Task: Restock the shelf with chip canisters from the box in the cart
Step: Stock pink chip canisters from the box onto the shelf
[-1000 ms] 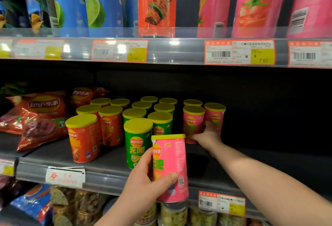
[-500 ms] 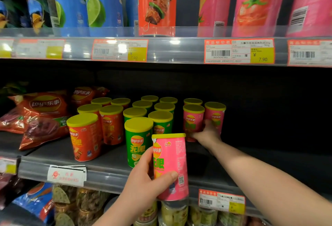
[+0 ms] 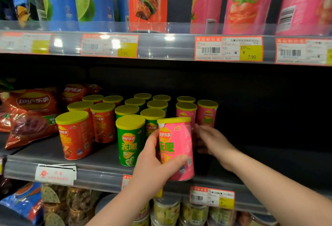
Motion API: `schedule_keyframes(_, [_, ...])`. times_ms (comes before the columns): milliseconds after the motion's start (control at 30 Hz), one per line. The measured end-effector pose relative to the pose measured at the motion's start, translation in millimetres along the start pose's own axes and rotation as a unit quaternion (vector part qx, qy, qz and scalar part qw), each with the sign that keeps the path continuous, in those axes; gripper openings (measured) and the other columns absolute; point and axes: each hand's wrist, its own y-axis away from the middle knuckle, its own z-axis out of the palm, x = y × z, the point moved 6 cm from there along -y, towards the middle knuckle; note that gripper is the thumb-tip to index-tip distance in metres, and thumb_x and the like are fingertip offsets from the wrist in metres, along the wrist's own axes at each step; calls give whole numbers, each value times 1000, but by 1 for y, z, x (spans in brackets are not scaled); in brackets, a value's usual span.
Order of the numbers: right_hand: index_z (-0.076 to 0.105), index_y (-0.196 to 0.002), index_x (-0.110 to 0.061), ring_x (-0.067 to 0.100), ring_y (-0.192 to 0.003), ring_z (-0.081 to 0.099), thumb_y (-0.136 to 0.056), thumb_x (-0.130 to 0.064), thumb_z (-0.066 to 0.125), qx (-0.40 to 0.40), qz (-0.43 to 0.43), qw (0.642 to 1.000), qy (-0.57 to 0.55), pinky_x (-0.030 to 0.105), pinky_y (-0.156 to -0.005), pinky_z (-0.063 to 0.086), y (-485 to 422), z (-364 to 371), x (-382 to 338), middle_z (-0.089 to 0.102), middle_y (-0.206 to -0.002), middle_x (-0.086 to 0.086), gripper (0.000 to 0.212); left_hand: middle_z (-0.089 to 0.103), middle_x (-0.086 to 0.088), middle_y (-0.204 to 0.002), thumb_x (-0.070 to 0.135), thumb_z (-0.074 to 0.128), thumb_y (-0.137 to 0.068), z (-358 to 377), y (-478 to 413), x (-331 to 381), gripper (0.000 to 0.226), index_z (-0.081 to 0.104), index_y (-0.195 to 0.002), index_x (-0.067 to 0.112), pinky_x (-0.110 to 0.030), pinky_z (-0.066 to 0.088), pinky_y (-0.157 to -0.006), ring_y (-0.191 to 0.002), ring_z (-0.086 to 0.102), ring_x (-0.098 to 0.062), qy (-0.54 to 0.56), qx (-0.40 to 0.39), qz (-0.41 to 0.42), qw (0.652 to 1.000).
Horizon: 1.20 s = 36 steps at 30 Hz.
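Note:
My left hand [image 3: 156,168] grips a small pink chip canister [image 3: 177,146] with a yellow lid, held upright at the front edge of the middle shelf [image 3: 100,170]. My right hand [image 3: 212,141] hovers just right of it with fingers spread, holding nothing. Behind stand pink canisters [image 3: 207,113], green canisters [image 3: 130,139] in rows, and red canisters [image 3: 75,135] to the left. The box and the cart are out of view.
Red chip bags [image 3: 30,116] lie at the shelf's left. Dark open shelf space [image 3: 269,135] runs right of the pink canisters. Tall chip tubes [image 3: 249,2] fill the upper shelf, above price tags [image 3: 229,48]. Clear tubs [image 3: 167,209] sit on the shelf below.
My right hand has let go of the rear pink canisters and drawn back toward me. My left hand has lifted the pink canister up and forward onto the shelf edge.

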Motion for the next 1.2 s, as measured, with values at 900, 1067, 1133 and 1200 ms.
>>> schedule_keyframes(900, [40,-134,-10,26,-118,54,-72,-11,81,128,31,984,122,30,-89,43,-23,-61,21,55,-131,11,74,63,4,-105,64,12,-69,49,-31,-27,74,62,-107,25,-31,44,-83,-103,53,-18,-515,-62,165,839])
schedule_keyframes(1067, [40,-138,-12,26,-122,52,-76,-13,78,125,47,983,126,32,-93,43,-37,-66,23,52,-135,10,73,64,2,-103,63,13,-70,50,-31,-25,72,63,-104,23,-32,45,-83,-101,55,-20,-514,-61,176,837])
schedule_keyframes(1133, [39,-138,-13,26,-124,50,-75,-15,78,127,49,982,132,35,-96,43,-43,-67,24,51,-137,10,73,65,1,-99,62,17,-72,50,-31,-25,68,65,-100,22,-32,47,-80,-98,57,-21,-512,-55,184,837])
schedule_keyframes(1200, [39,-138,-13,27,-125,50,-76,-15,78,127,51,981,137,36,-98,43,-48,-69,25,51,-137,10,73,67,0,-94,60,22,-74,50,-31,-25,63,67,-95,21,-34,49,-77,-93,59,-23,-506,-46,190,840])
